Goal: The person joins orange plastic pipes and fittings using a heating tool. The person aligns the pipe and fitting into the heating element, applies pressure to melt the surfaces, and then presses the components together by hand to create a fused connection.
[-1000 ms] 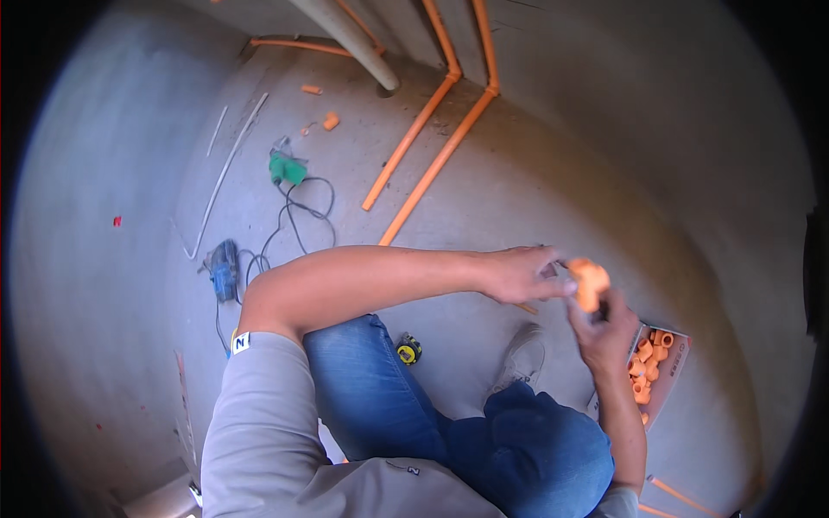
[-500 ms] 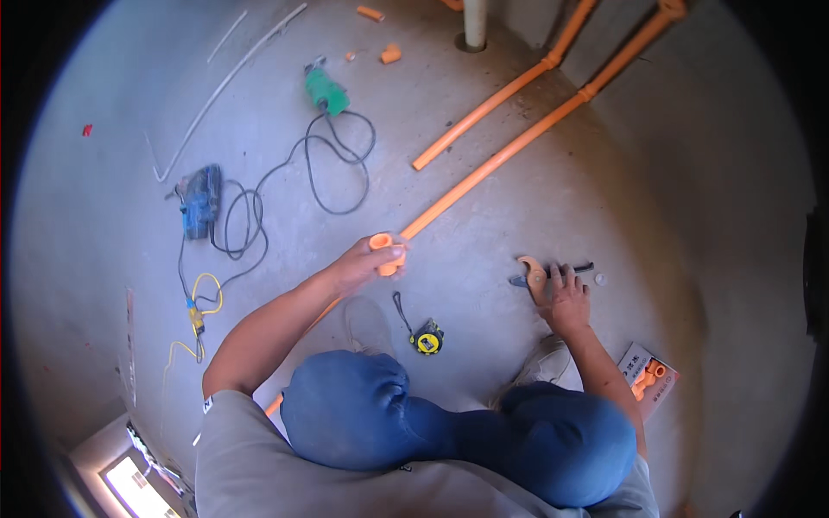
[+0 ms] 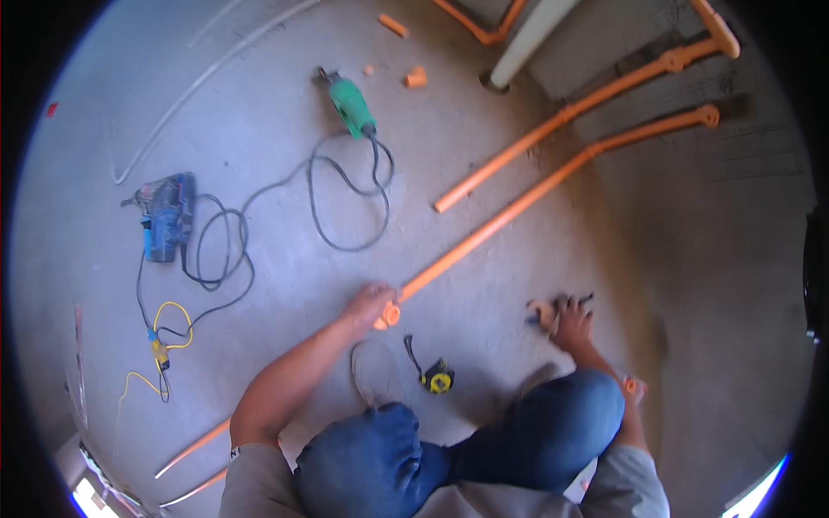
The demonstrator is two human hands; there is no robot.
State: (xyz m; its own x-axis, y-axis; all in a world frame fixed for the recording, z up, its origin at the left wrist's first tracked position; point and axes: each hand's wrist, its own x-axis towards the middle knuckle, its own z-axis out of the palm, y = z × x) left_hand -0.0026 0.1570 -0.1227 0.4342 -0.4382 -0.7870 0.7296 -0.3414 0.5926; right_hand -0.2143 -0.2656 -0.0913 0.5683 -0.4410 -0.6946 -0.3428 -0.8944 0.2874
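Observation:
My left hand is closed around an orange plastic pipe fitting, one round opening of which shows. It is held at the near end of a long orange pipe; whether the two are joined cannot be told. Off to the right, my right hand reaches down to the floor with its fingers curled over a pipe cutter. The cutter's orange, hook-shaped jaw sticks out left of the fingers, and a dark handle end shows beyond them. Between my hands, nearer my knees, lies a yellow and black tape measure with its strap.
A second orange pipe runs alongside toward the wall. A green power tool and a blue one lie at left with looped cords. Loose orange pieces rest near a pale upright pipe. My right forearm partly hides fittings.
The view has shifted, showing more of the far wall. The fitting in my left hand has turned, its opening now facing me. My right hand's fingers have curled further over the pipe cutter.

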